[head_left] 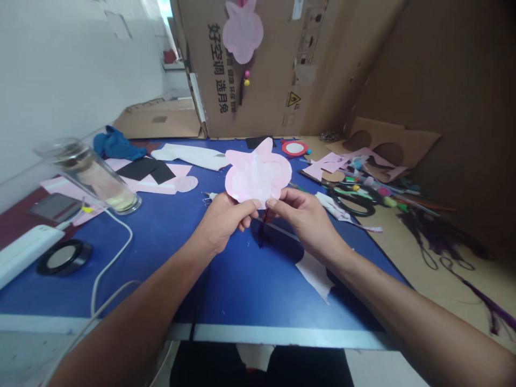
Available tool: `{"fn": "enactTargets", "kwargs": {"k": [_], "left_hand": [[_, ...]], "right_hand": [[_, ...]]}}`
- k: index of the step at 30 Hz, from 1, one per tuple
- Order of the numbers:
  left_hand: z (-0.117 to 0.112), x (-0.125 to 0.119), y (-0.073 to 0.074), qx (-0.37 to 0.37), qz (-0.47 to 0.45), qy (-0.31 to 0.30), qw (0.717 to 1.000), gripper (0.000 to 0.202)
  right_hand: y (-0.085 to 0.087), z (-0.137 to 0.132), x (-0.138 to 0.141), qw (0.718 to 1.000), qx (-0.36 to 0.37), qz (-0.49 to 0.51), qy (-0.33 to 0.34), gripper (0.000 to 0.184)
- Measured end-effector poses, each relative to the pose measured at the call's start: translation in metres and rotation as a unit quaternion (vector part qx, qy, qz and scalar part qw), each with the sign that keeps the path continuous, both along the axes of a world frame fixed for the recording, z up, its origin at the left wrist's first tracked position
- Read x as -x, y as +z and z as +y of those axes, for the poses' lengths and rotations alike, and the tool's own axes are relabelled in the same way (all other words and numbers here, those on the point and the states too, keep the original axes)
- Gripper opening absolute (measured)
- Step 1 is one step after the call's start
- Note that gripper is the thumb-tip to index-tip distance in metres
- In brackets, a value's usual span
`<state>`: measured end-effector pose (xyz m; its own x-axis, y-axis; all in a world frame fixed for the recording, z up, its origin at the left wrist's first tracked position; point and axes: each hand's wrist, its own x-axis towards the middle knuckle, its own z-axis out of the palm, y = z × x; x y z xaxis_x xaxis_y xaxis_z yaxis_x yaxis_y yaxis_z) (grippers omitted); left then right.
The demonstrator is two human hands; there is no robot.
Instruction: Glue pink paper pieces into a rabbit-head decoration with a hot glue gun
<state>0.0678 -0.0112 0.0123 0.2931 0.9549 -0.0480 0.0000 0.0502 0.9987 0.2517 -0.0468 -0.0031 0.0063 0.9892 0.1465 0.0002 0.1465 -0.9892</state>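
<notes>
Both my hands hold up a pink paper cutout shaped like a rounded animal head with an ear at the top. My left hand pinches its lower edge from the left, fingers closed on the paper. My right hand pinches the lower edge from the right. A dark tassel hangs below the cutout between my hands. The cutout is lifted above the blue table.
A glass jar and a black tape roll stand at the left, with a white cable and white power strip. Black scissors, pens and pink scraps lie at the right. A cardboard box stands behind, bearing a similar pink cutout.
</notes>
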Motion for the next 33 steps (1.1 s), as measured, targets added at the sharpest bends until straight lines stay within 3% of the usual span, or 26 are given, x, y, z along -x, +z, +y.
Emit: {"fn": "enactTargets", "kwargs": {"k": [11, 14, 17, 24, 30, 33], "left_hand": [[0.000, -0.001, -0.001, -0.016, 0.043, 0.012, 0.999, 0.012], [-0.002, -0.003, 0.001, -0.026, 0.016, 0.013, 0.999, 0.004], [-0.004, -0.007, 0.001, -0.020, -0.017, 0.004, 1.000, 0.013], [-0.003, -0.013, -0.015, -0.015, -0.058, -0.058, 0.997, 0.019], [-0.003, -0.013, -0.015, -0.026, -0.034, -0.033, 0.999, 0.007], [-0.004, -0.013, -0.010, -0.029, -0.039, -0.011, 0.999, 0.016]], "right_hand": [[0.000, 0.001, 0.000, 1.000, 0.024, -0.013, 0.009, 0.033], [0.000, 0.002, 0.000, 0.999, 0.025, -0.018, -0.024, 0.034], [0.002, 0.001, 0.000, 0.999, 0.017, 0.005, -0.041, 0.031], [-0.001, 0.002, 0.002, 0.996, 0.013, 0.076, -0.045, 0.030], [-0.002, 0.002, 0.003, 0.995, 0.031, 0.084, -0.054, 0.032], [0.000, 0.002, 0.003, 0.994, 0.045, 0.085, -0.055, 0.033]]}}
